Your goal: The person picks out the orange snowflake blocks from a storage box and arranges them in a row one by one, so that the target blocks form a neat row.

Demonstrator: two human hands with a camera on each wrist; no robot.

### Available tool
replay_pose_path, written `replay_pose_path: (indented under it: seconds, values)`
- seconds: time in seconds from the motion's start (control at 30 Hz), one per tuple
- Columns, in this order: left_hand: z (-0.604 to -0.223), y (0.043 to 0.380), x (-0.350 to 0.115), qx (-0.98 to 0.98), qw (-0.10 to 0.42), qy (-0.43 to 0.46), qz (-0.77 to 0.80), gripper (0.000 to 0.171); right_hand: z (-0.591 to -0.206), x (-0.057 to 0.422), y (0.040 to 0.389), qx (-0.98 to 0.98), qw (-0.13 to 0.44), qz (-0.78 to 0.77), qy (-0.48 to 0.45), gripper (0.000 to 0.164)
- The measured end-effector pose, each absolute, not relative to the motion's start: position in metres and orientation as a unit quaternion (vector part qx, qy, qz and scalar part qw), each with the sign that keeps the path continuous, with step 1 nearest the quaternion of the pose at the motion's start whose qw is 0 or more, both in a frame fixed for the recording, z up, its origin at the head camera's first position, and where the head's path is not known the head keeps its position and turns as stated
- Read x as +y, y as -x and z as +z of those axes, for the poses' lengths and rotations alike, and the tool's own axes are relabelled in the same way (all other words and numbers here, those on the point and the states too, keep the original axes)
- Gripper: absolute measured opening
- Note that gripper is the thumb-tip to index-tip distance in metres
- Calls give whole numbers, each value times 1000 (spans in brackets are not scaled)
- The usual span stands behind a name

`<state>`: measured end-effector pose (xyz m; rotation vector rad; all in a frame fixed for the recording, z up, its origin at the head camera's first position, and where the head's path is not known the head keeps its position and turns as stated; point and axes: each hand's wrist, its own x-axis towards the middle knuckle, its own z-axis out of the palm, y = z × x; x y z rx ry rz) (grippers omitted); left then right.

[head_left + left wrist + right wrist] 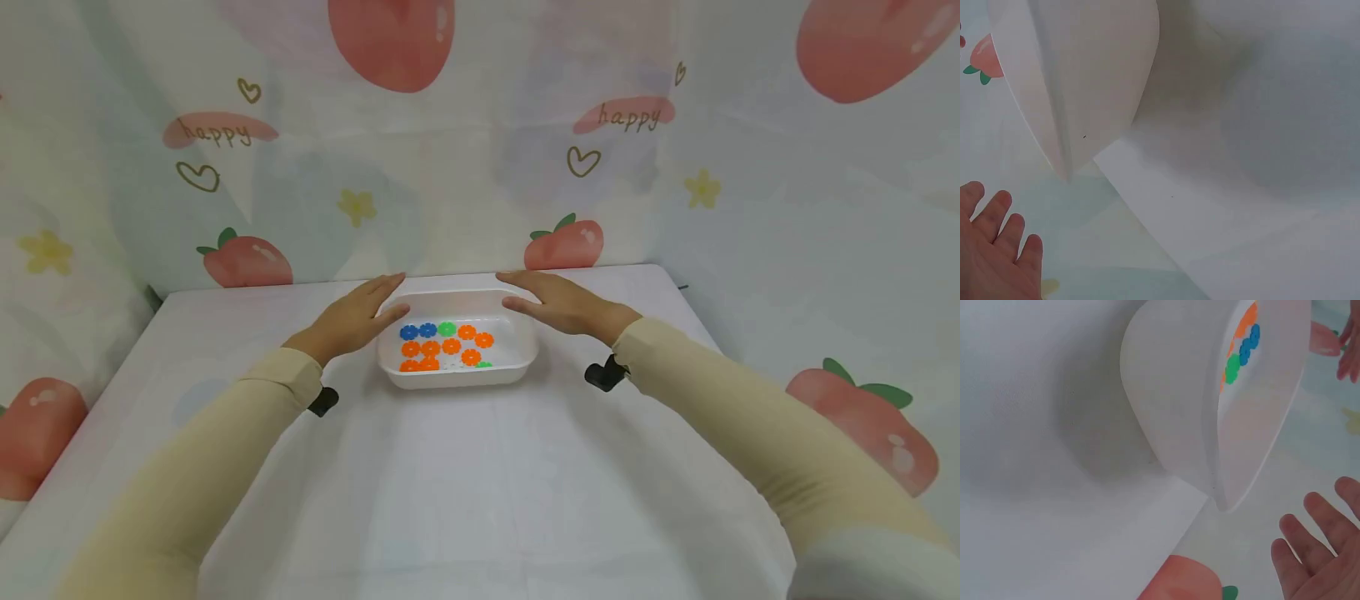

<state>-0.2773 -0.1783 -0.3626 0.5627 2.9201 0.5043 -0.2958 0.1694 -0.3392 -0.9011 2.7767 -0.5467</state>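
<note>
A white plastic tub [459, 380] sits near the far edge of the table. Inside it lie several small notched discs, mostly orange [452, 346], with blue discs [427, 330] and green discs [447, 329] among them. My left hand [348, 321] is held over the tub's left end, fingers straight and holding nothing. Over the right end, my right hand [566, 304] mirrors it, its fingers extended and bare. In the right wrist view, the spread fingers [1302, 553] appear beside the tub wall [1172, 381]. The left wrist view shows the other end wall [1094, 75] beside the left fingers [1007, 231].
A white cloth [450, 492] covers the table. Behind it hangs a printed curtain [465, 167] with fruit and hearts, and similar cloth panels close off both sides. Each wrist carries a small black device, the left one [324, 402] and the right one [604, 375].
</note>
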Motion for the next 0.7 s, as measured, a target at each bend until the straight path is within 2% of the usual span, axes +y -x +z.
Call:
replay_pose_path:
  seconds: [0.37, 0.7]
  values:
    - [-377, 269, -191, 947, 79, -96, 297, 80, -348, 174, 292, 930, 99, -208, 286, 72]
    - [-380, 264, -193, 922, 63, -36, 380, 70, -352, 173, 292, 917, 107, -269, 274, 58]
